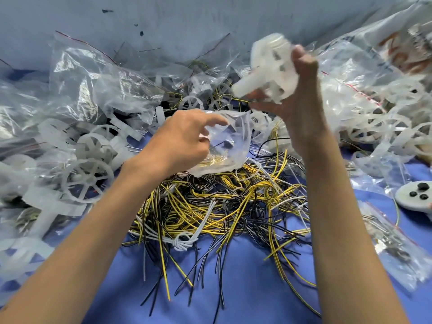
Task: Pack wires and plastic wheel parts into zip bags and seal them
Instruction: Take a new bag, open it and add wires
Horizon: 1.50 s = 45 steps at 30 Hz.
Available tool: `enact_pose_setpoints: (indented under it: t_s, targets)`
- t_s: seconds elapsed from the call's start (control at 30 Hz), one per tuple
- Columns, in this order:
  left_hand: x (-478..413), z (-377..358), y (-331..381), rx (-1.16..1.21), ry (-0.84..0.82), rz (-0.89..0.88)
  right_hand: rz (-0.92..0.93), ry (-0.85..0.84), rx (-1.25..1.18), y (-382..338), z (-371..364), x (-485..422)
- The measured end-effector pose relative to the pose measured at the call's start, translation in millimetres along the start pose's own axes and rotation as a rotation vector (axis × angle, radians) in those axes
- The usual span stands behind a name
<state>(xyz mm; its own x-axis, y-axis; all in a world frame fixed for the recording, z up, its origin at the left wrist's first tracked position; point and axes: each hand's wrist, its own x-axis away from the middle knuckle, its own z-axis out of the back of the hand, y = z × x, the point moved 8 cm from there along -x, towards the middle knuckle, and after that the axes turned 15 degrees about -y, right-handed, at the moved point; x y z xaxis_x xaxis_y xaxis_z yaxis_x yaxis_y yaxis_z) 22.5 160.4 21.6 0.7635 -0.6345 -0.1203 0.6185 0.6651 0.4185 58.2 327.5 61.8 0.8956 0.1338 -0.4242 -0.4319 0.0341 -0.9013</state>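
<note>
My left hand [181, 140] pinches the top of a small clear zip bag [224, 146] with yellow wire coiled inside; the bag hangs just above a heap of yellow, black and white wires [222, 206]. My right hand [297, 99] is raised above and to the right of the bag and grips a cluster of white plastic wheel parts [268, 69], which are motion-blurred. The fingers of the right hand are partly hidden behind the parts.
Loose white spoked wheels [88, 176] and empty clear bags [98, 73] pile up at the left and back. More plastic strips and bags [374, 118] lie at the right. A grey controller with black buttons [416, 195] and filled zip bags [392, 244] sit on the blue cloth [245, 288].
</note>
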Motion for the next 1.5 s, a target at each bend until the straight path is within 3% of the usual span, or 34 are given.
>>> enact_pose_setpoints:
  t_s: [0.1, 0.17, 0.67, 0.93, 1.1, 1.27, 1.5]
  targets:
    - [0.7, 7.1, -3.8, 0.028, 0.065, 0.030, -0.173, -0.145, 0.113, 4.6, -55.8, -14.1]
    - [-0.7, 10.6, -7.6, 0.011, 0.071, 0.057, -0.199, -0.181, 0.157, 14.2, -55.4, -19.2]
    - [4.8, 12.3, -3.4, 0.282, -0.059, 0.014, -0.159, -0.173, 0.471, 10.8, -53.3, -21.6]
    - [7.5, 17.7, -5.3, 0.498, -0.069, -0.038, -0.221, -0.279, 0.543, 15.0, -52.8, -16.9]
    - [10.8, 15.6, 10.4, 0.385, -0.111, -0.124, -0.387, -0.376, 0.632, 38.6, -55.8, -16.5]
    - [4.9, 4.9, 13.5, 0.278, -0.148, -0.077, -0.541, -0.537, 0.734, 62.5, -67.4, -10.5]
    - [2.5, -5.1, 17.8, 0.232, -0.194, -0.113, -0.551, -0.535, 0.735, 64.0, -57.6, -11.2]
